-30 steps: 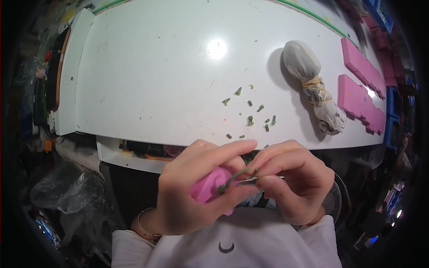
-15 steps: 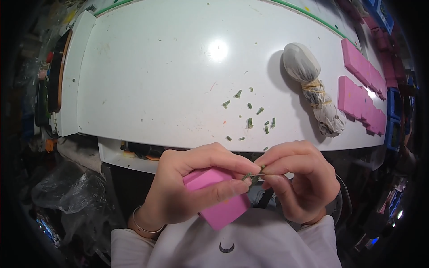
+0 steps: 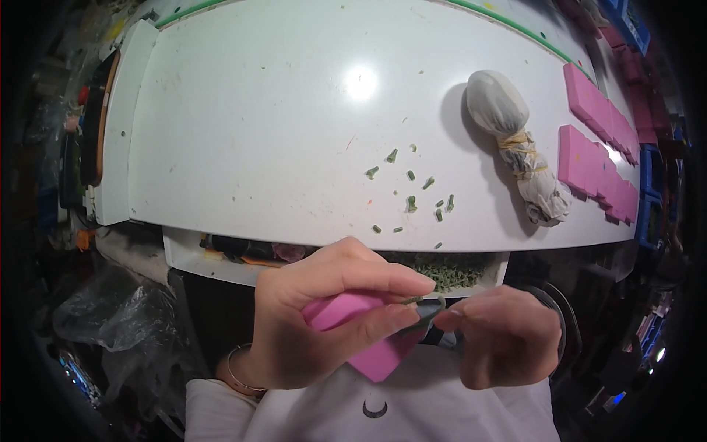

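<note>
My left hand (image 3: 324, 309) is closed around a pink block (image 3: 379, 361), its palm hiding part of it. Between the thumb and forefinger of that hand sits a small green stem-like piece (image 3: 414, 300), mostly covered by the fingertips. A thin, curved greenish strand (image 3: 440, 311) shows between the two hands. My right hand (image 3: 510, 335), smeared by motion, is just to the right with its fingers drawn together. Its fingertips are close to the strand's end; what they pinch, if anything, is too small to make out.
Several green clippings (image 3: 411, 202) lie scattered on the white table (image 3: 243, 132). A cloth-wrapped bundle tied with bands (image 3: 515, 144) rests at the right, beside rows of pink blocks (image 3: 585, 162). Below the table edge, an open drawer (image 3: 495, 269) holds many small green pieces (image 3: 453, 278).
My right hand has moved right and down, away from the left fingertips, uncovering the drawer's green pieces. My left hand keeps hold of the pink block, which has tilted slightly.
</note>
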Motion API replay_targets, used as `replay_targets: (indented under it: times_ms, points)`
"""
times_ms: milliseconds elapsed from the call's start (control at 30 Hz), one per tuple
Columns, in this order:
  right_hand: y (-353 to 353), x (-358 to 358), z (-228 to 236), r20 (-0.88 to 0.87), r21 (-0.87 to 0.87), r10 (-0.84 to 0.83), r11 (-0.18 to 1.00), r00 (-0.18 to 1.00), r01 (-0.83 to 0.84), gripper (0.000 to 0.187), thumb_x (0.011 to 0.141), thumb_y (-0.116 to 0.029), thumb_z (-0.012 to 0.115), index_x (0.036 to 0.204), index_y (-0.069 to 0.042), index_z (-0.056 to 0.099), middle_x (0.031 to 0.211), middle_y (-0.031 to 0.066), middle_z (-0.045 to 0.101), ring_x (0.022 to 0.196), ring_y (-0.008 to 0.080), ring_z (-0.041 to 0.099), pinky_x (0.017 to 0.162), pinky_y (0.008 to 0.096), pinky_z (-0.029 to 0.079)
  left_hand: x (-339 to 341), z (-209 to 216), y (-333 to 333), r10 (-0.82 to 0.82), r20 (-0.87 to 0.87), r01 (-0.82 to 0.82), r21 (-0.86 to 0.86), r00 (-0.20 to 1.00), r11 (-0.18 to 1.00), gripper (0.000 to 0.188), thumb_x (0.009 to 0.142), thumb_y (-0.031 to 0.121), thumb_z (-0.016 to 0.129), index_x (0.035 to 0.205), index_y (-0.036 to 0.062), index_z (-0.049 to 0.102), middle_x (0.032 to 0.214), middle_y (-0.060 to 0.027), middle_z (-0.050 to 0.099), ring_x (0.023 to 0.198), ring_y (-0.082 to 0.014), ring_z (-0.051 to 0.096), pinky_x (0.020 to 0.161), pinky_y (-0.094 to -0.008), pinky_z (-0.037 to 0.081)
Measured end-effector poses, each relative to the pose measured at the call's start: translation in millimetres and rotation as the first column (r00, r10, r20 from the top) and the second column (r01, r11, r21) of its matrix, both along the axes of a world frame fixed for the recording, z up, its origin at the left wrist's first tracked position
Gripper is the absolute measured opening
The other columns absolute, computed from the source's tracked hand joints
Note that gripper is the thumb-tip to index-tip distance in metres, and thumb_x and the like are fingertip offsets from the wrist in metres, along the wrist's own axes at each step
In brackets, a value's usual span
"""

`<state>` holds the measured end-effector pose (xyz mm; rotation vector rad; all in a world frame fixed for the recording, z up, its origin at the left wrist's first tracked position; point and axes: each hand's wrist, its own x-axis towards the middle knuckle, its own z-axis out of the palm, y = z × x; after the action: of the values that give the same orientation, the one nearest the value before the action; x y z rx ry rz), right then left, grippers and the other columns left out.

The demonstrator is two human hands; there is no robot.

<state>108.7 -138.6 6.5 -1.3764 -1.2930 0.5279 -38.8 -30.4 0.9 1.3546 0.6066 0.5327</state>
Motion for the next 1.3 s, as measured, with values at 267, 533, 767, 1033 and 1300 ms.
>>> replay_targets:
  times_ms: [267, 533, 767, 1033, 1300]
  points:
    - [3.3, -9.1, -7.9, 0.081, 0.095, -0.079, 0.993, 0.994, 0.071, 0.036, 0.054, 0.015, 0.067, 0.088, 0.008, 0.06, 0.056, 0.008, 0.058, 0.038, 0.0125, 0.049, 0.037, 0.0213, 0.037, 1.2, 5.5, -3.0, -0.001, -0.048, 0.0, -0.014, 0.999, 1.0, 0.018, 0.071, -0.004, 0.07, 0.087, -0.003, 0.063, 0.081, -0.0123, 0.06, 0.073, -0.0185, 0.058, 0.067, -0.028, 0.048]
    - [3.9, -14.6, -7.3, 0.072, 0.081, -0.201, 0.977, 0.977, 0.195, 0.03, 0.059, 0.016, 0.067, 0.087, 0.007, 0.059, 0.06, 0.0104, 0.06, 0.041, 0.013, 0.053, 0.039, 0.0218, 0.04, -0.1, 4.2, -5.1, 0.004, -0.044, -0.008, -0.097, 0.999, 0.995, 0.015, 0.071, -0.005, 0.067, 0.085, -0.0039, 0.062, 0.081, -0.0133, 0.061, 0.073, -0.0173, 0.059, 0.065, -0.0261, 0.049]
    - [-5.3, -4.8, 0.9, -0.077, -0.106, -0.21, 0.974, 0.975, 0.201, 0.025, 0.069, 0.011, 0.066, 0.091, 0.004, 0.058, 0.069, 0.0131, 0.064, 0.055, 0.0184, 0.062, 0.05, 0.0247, 0.048, -1.5, 4.5, -7.9, 0.031, 0.008, -0.025, -0.414, 0.999, 0.91, 0.02, 0.079, 0.003, 0.067, 0.097, -0.0012, 0.065, 0.081, -0.0051, 0.062, 0.074, -0.0081, 0.058, 0.069, -0.0207, 0.046]
    - [-0.3, -1.4, 1.8, 0.002, 0.011, 0.005, 1.0, 1.0, -0.005, 0.036, 0.058, 0.009, 0.067, 0.093, 0.005, 0.062, 0.057, 0.0105, 0.057, 0.044, 0.0171, 0.053, 0.04, 0.025, 0.039, 2.3, 4.9, -9.9, 0.088, -0.061, -0.087, 0.019, 0.994, 0.996, 0.013, 0.072, -0.006, 0.065, 0.084, -0.004, 0.061, 0.082, -0.0123, 0.061, 0.074, -0.0175, 0.059, 0.068, -0.0271, 0.048]
    - [6.5, -15.4, -14.2, 0.052, 0.126, -0.166, 0.979, 0.985, 0.158, 0.035, 0.057, 0.015, 0.068, 0.09, 0.007, 0.06, 0.063, 0.0114, 0.061, 0.041, 0.0123, 0.052, 0.038, 0.0217, 0.038, 2.1, 7.1, -10.5, 0.086, -0.07, -0.097, -0.178, 0.994, 0.979, 0.014, 0.073, -0.006, 0.064, 0.087, -0.0042, 0.061, 0.084, -0.0123, 0.061, 0.077, -0.0167, 0.06, 0.071, -0.026, 0.048]
